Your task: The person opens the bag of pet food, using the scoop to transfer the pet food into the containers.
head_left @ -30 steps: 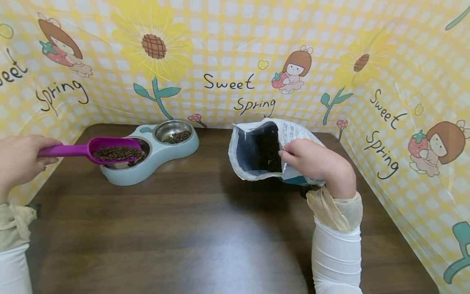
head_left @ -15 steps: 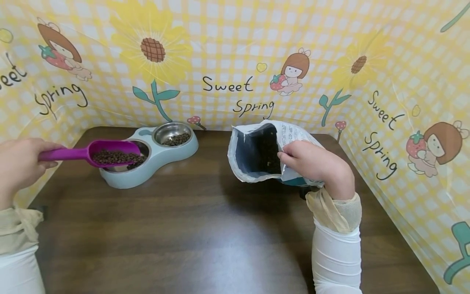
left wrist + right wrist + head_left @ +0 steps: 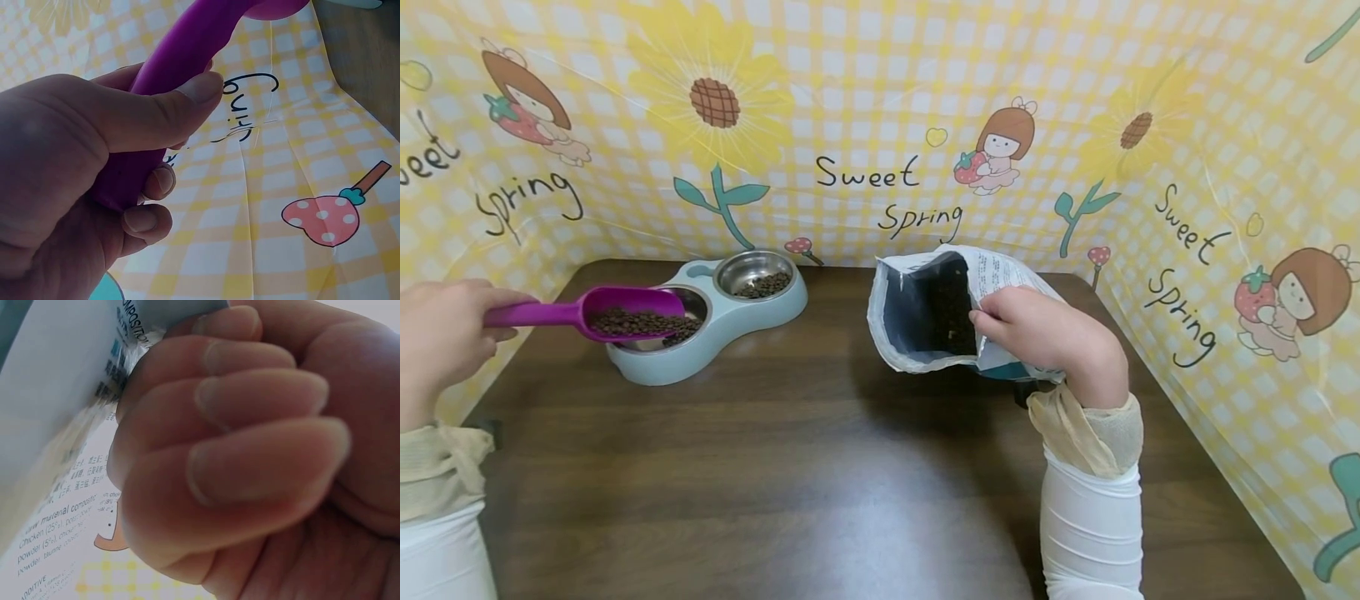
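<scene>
My left hand [image 3: 447, 342] grips the handle of a purple scoop [image 3: 542, 314], thumb along it and fingers wrapped beneath, as the left wrist view shows. Brown kibble [image 3: 636, 322] fills the scoop, which hangs over the nearer steel bowl of a pale blue double pet feeder [image 3: 662, 363]. Some kibble lies in that bowl and in the farther bowl [image 3: 752, 268]. With curled fingers, my right hand [image 3: 1037, 329] pinches the rim of a white pet food bag [image 3: 1011, 271]. The bag leans over with its mouth facing left, and dark kibble shows inside.
The brown wooden table [image 3: 760, 467] carries the feeder at back left and the bag at back right. A yellow checked cloth [image 3: 865, 92] with printed flowers and figures walls the back and both sides. Something small and black [image 3: 1022, 392] shows beneath the bag.
The scoop has tilted slightly, and its kibble sits a little differently than one second ago. The left forearm has edged right. The right hand and bag stay put.
</scene>
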Tool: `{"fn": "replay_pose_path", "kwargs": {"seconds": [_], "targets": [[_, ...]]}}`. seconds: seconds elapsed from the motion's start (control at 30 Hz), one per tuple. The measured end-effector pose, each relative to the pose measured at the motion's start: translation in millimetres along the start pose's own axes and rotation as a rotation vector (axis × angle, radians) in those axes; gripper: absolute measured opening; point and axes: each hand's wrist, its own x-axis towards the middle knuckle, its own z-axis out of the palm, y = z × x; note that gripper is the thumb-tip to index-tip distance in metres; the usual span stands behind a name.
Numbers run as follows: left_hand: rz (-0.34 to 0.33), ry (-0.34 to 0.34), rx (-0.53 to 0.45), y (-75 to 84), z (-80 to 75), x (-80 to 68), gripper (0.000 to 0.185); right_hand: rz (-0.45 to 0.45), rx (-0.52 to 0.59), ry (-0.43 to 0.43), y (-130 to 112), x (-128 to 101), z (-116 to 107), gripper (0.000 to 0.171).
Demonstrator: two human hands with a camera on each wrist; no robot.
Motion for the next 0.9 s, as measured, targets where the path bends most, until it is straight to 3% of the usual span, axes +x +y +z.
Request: {"fn": "replay_pose_path", "kwargs": {"seconds": [0.17,0.63,0.9], "targets": [[-0.003,0.000,0.023,5.9,-2.9,0.3,0.034,-0.006,-0.002,0.009,-1,-1,0,0.044],[0.048,0.124,0.045,13.8,0.9,3.2,0.041,-0.005,0.002,0.004,0,-1,0,0.043],[0.023,0.204,0.046,18.6,2.8,4.4,0.038,-0.009,0.003,0.004,0,-1,-1,0.042]]}}
